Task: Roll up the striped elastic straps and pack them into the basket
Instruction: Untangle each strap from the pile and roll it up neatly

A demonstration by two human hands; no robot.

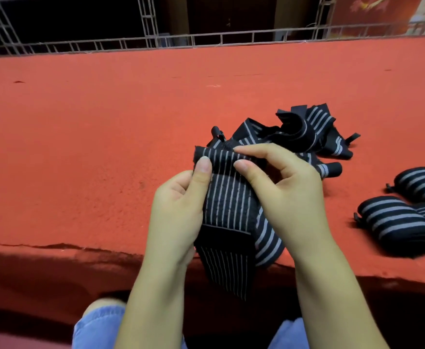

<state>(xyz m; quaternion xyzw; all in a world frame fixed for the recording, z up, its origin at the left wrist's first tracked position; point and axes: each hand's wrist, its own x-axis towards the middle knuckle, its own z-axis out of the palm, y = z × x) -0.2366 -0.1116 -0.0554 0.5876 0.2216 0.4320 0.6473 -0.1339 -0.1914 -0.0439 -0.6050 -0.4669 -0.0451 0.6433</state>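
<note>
A black elastic strap with thin white stripes (227, 197) is held up over the near edge of the red surface. My left hand (178, 210) grips its left side, thumb pressed on the top end. My right hand (284, 190) pinches the top right of the same strap between thumb and forefinger. The strap's lower end hangs down past the edge towards my lap. Behind my hands lies a loose tangle of more striped straps (307, 132). Rolled-up striped straps (395, 222) lie at the right. No basket is in view.
The red carpeted surface (93, 147) stretches wide to the left and back. Its near edge (80, 250) drops to a dark gap above my knees in blue fabric (98, 323). A metal truss rail (206, 39) runs along the far side.
</note>
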